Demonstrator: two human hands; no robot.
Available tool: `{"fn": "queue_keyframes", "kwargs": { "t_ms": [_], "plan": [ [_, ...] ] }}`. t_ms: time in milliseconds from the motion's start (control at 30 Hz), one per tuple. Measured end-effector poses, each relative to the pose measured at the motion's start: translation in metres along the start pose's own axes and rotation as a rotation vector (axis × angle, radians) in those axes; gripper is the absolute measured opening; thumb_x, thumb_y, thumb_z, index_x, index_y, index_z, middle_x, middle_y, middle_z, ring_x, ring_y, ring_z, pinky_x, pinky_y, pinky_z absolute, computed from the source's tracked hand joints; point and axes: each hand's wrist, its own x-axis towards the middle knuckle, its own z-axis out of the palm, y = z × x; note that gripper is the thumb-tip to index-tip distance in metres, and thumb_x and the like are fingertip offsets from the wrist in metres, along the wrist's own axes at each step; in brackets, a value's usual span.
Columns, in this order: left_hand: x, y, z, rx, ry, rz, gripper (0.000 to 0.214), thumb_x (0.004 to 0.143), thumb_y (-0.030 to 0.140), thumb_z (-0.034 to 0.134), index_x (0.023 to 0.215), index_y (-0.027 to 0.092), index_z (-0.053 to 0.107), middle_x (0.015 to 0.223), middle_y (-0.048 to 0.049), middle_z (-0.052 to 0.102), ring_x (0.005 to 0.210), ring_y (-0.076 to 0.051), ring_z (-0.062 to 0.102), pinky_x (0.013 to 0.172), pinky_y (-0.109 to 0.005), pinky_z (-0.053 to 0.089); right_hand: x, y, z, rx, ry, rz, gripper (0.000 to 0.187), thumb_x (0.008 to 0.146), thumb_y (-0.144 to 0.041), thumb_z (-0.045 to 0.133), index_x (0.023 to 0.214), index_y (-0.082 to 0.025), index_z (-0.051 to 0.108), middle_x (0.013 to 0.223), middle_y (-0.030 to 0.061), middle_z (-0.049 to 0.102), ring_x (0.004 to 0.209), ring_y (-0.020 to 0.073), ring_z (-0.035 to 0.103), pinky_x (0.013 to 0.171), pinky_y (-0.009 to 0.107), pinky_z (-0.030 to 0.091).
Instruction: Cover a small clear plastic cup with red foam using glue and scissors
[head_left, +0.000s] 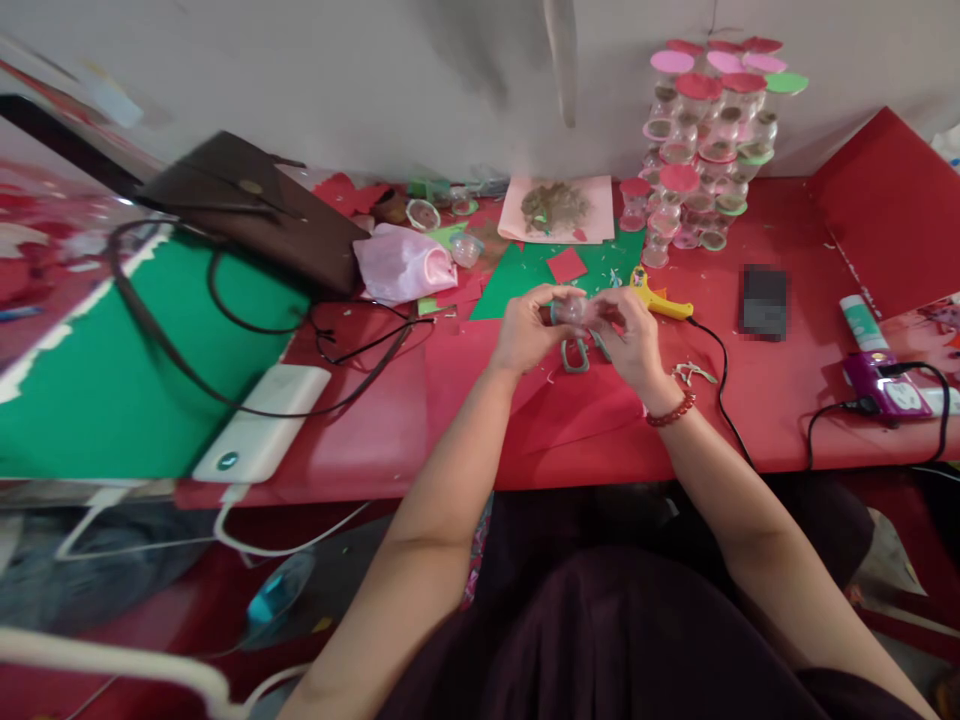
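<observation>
Evidently both hands share one small piece: the left hand point(525, 325) and the right hand point(626, 335) have their fingers drawn in narrow on opposite ends of a clear cup point(571, 310). It is held above the middle of the counter point(360, 440), over a red sheet point(472, 400) that reaches toward the near edge. Gripping it from both ends probably keeps so light a thing steady and easy to turn. Below the hands, scissors handles point(575, 356) show on the sheet. A yellow glue gun point(664, 302) lies just beyond the right hand, presumably to be within easy reach, its cord running to the near edge.

Toward the far edge, right of centre, stands a cluster of clear cups point(701, 165), with pink, red and green discs across its top; back there, out of the arms' way, it seems safer from knocks. Whether those cups hold anything is hard to tell, as it is for the one in hand. Left of the cluster, along the far edge, a pale pink card point(517, 215) carries a greenish-brown patch, and loose clear cups point(466, 250) sit beside a pink cloth point(401, 265).
</observation>
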Motion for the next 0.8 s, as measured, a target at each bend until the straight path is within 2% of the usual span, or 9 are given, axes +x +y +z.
{"fn": "queue_keyframes", "kwargs": {
  "t_ms": [100, 267, 400, 500, 667, 800],
  "plan": [
    [-0.001, 0.001, 0.000, -0.030, -0.001, 0.000, 0.045, 0.058, 0.029, 0.093, 0.099, 0.020, 0.080, 0.104, -0.0046, 0.076, 0.084, -0.017, 0.072, 0.077, -0.031, 0.063, -0.002, -0.002, 0.000, -0.007, 0.025, -0.006, 0.012, 0.099, -0.023, 0.062, 0.099, -0.029, 0.073, 0.099, 0.0021, 0.070, 0.094, 0.0175, 0.069, 0.084, 0.036, 0.060],
    [-0.001, -0.001, 0.001, -0.039, -0.006, 0.003, 0.043, 0.057, 0.028, 0.093, 0.098, 0.020, 0.079, 0.102, -0.0041, 0.076, 0.086, -0.018, 0.072, 0.080, -0.033, 0.063, -0.003, -0.001, -0.001, -0.007, 0.037, -0.006, 0.014, 0.098, -0.023, 0.062, 0.093, -0.028, 0.074, 0.097, 0.0018, 0.070, 0.090, 0.0167, 0.069, 0.081, 0.035, 0.059],
    [-0.002, -0.002, 0.002, -0.050, -0.014, -0.023, 0.044, 0.055, 0.026, 0.094, 0.096, 0.019, 0.079, 0.099, -0.0034, 0.076, 0.083, -0.017, 0.071, 0.078, -0.031, 0.062, 0.000, 0.001, -0.001, 0.031, 0.006, -0.034, 0.016, 0.098, -0.018, 0.061, 0.088, -0.026, 0.070, 0.093, 0.0016, 0.069, 0.091, 0.0169, 0.067, 0.082, 0.034, 0.058],
    [-0.001, -0.002, 0.003, -0.097, -0.008, -0.041, 0.043, 0.057, 0.025, 0.093, 0.095, 0.019, 0.076, 0.096, -0.0022, 0.074, 0.077, -0.015, 0.070, 0.073, -0.030, 0.061, 0.001, 0.000, 0.000, 0.044, 0.006, -0.031, 0.014, 0.098, -0.022, 0.060, 0.086, -0.025, 0.066, 0.094, 0.0021, 0.067, 0.091, 0.0169, 0.066, 0.083, 0.034, 0.057],
    [0.004, -0.004, 0.004, -0.185, 0.065, 0.005, 0.045, 0.059, 0.016, 0.092, 0.099, 0.021, 0.071, 0.093, 0.0001, 0.072, 0.078, -0.014, 0.069, 0.073, -0.026, 0.058, -0.001, -0.004, 0.004, 0.094, 0.082, 0.098, 0.017, 0.101, -0.036, 0.057, 0.088, -0.025, 0.057, 0.086, 0.0007, 0.063, 0.081, 0.0148, 0.063, 0.075, 0.031, 0.054],
    [0.008, -0.008, 0.004, -0.331, 0.174, -0.017, 0.043, 0.058, 0.009, 0.088, 0.095, 0.023, 0.071, 0.091, 0.0012, 0.072, 0.078, -0.012, 0.067, 0.073, -0.024, 0.055, -0.002, -0.010, 0.007, 0.035, 0.077, 0.186, 0.021, 0.102, -0.037, 0.051, 0.086, -0.025, 0.053, 0.076, -0.0022, 0.058, 0.069, 0.0123, 0.055, 0.069, 0.028, 0.049]
  ]
}}
